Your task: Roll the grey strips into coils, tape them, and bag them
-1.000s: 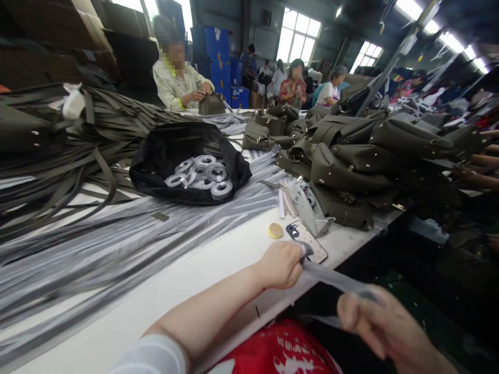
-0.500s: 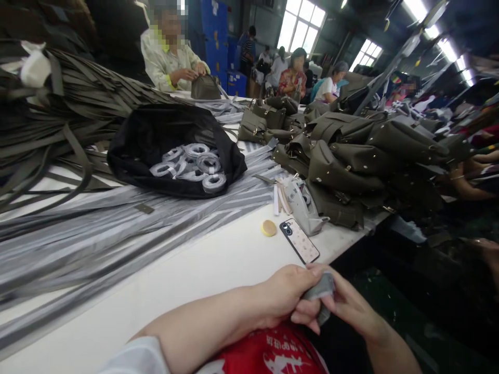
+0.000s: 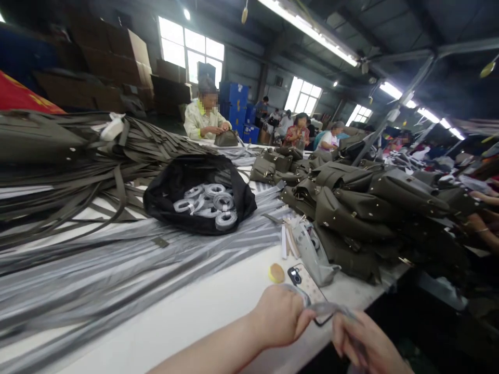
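Over the white table (image 3: 218, 296), near its edge, the left hand (image 3: 278, 316) curls knuckles-up around a grey strip (image 3: 326, 308); lower right, the right hand (image 3: 364, 337) grips it with bent fingers, the strip bridging both above a phone (image 3: 311, 285).

A shiny grey strip (image 3: 326, 308) is held curved over the left hand (image 3: 278, 316) and drawn in a short, narrow span to the right hand (image 3: 368, 337).

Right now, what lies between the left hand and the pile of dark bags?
In the head view, beyond the left hand: the phone, then the grey pouch-like item beside the pile of dark bags.
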{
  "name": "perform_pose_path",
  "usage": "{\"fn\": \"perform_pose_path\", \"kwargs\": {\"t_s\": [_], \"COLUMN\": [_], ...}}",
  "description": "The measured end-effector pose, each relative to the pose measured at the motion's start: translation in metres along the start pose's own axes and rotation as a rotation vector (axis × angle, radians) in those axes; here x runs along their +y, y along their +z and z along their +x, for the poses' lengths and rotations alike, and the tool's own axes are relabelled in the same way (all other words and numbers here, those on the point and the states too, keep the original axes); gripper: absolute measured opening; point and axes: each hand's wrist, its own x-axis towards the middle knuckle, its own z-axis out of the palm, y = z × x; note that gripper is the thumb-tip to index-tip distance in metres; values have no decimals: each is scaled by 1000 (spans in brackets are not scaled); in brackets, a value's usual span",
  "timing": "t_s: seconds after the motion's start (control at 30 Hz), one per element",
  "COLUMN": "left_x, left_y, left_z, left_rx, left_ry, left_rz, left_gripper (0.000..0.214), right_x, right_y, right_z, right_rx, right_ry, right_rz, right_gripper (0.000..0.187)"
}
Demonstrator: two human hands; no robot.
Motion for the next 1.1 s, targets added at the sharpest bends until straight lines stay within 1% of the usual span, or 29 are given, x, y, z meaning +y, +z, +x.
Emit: {"fn": "perform_pose_path", "kwargs": {"t_s": [0.03, 0.07, 0.1, 0.13, 0.2, 0.23, 0.27, 0.3, 0.4, 0.5, 0.6, 0.63, 0.73, 0.87, 0.97, 1.03, 1.1], "left_x": [9, 16, 22, 25, 27, 27, 26, 24, 20, 17, 16, 16, 14, 13, 13, 14, 14], "left_y": [-3, -6, -7, -7, -1, 5, 11, 17, 30, 34, 34, 34, 34, 33, 29, 27, 27], "left_z": [0, -1, -3, -4, -8, -10, -11, -12, -13, -14, -13, -12, -6, 1, 5, 6, 7], "left_rx": [-141, -278, -414, -543, -746, -807, -833, -831, -767, -749, -752, -774, -889, -991, -1093, -1106, -1083], "left_ry": [-72, -106, -81, -36, 66, 86, 82, 63, 8, 6, -12, -18, -24, -53, -48, -41, -45], "left_rz": [1, -10, -44, -99, -258, -343, -420, -479, -542, -517, -519, -527, -550, -570, -586, -604, -610], "left_gripper": [59, 59, 56, 51, 34, 25, 18, 13, 12, 15, 17, 20, 28, 27, 42, 48, 49], "right_x": [2, 6, 12, 20, 39, 48, 57, 65, 82, 93, 100, 102, 107, 111, 112, 112, 113], "right_y": [-10, -19, -25, -28, -25, -20, -13, -6, 11, 17, 17, 16, 14, 13, 12, 12, 12], "right_z": [7, 16, 26, 38, 61, 72, 82, 92, 114, 126, 131, 131, 131, 130, 131, 131, 131], "right_rx": [44, 86, 191, 336, 456, 493, 511, 533, 615, 692, 719, 719, 708, 697, 694, 692, 688], "right_ry": [-7, -16, -56, -99, -109, -118, -124, -136, -159, -163, -173, -178, -199, -223, -222, -217, -211], "right_rz": [-49, -169, -344, -538, -703, -756, -787, -825, -933, -1026, -1106, -1130, -1187, -1233, -1251, -1258, -1262], "right_gripper": [66, 73, 74, 69, 49, 43, 40, 40, 45, 47, 47, 47, 47, 47, 47, 47, 47]}}
